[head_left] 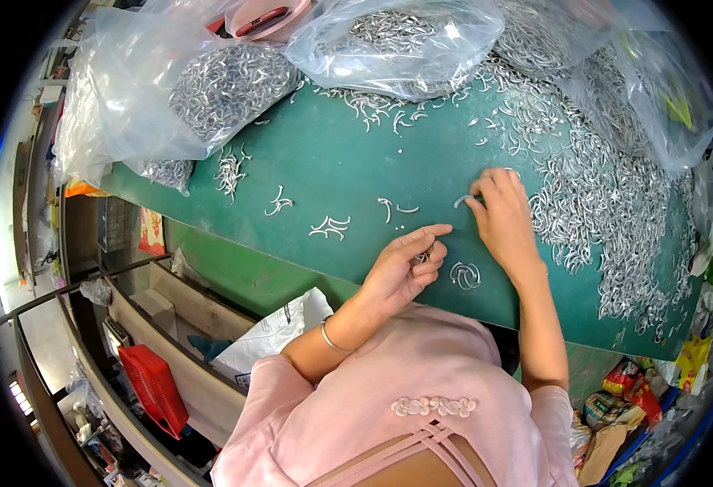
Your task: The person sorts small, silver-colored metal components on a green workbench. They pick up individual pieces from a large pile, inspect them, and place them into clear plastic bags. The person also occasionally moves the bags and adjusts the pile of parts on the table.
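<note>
Over the green tabletop [332, 170], my right hand [499, 207] pinches a small curved metal piece [461, 200] between thumb and fingertips. My left hand [412, 264] is beside it, index finger stretched out toward the right hand and the other fingers curled round several curved metal pieces [424, 257]. Just right of my left hand lies a small nested group of curved pieces [465, 276]. A few more loose pieces [387, 209] lie beyond my left hand, with small clusters [330, 227] farther left. A large spread of silvery curved pieces [608, 211] covers the table's right side.
Clear plastic bags filled with metal pieces [231, 89] stand along the far edge. Behind them is a pink basin [271, 20] with a red-handled tool [261, 22]. At lower left are a shelf frame, a white sack [279, 333] and a red basket [153, 390]. Colourful packaging [628, 390] lies at lower right.
</note>
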The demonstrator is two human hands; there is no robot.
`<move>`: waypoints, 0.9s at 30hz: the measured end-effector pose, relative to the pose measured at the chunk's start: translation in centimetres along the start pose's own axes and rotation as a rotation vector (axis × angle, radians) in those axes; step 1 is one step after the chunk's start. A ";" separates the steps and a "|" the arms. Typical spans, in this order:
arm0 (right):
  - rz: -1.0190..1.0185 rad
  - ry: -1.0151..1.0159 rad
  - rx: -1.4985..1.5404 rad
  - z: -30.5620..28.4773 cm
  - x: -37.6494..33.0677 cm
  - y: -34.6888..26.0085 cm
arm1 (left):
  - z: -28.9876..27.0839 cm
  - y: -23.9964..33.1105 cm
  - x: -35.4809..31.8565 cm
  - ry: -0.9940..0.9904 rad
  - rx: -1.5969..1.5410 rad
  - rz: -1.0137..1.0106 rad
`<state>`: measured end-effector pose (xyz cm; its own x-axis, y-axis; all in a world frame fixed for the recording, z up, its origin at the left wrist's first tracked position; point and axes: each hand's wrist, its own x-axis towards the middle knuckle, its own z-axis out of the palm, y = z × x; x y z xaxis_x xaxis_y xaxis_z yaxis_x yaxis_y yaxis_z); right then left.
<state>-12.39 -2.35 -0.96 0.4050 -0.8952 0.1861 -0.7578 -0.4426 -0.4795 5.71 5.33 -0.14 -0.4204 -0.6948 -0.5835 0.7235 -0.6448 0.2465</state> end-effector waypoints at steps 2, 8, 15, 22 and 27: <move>0.030 -0.023 0.011 -1.2 -0.8 0.3 | 0.0 0.1 0.1 0.022 0.019 0.021; 0.100 0.118 0.030 -3.2 -1.2 0.5 | -0.2 0.0 0.4 0.004 0.025 0.060; 0.141 0.106 -0.159 -0.4 -3.0 -1.2 | -0.5 -0.4 0.9 -0.056 0.025 0.067; 0.158 0.051 0.264 -3.1 -4.0 -1.3 | 2.4 0.0 0.5 0.077 0.029 0.059; 0.232 0.114 0.362 -2.9 -3.7 -0.5 | 2.9 -0.6 1.0 0.042 0.030 0.022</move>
<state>-15.04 1.00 1.10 0.1712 -0.9776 0.1222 -0.5859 -0.2008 -0.7851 3.31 4.08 1.37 -0.3811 -0.6954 -0.6092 0.7155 -0.6391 0.2820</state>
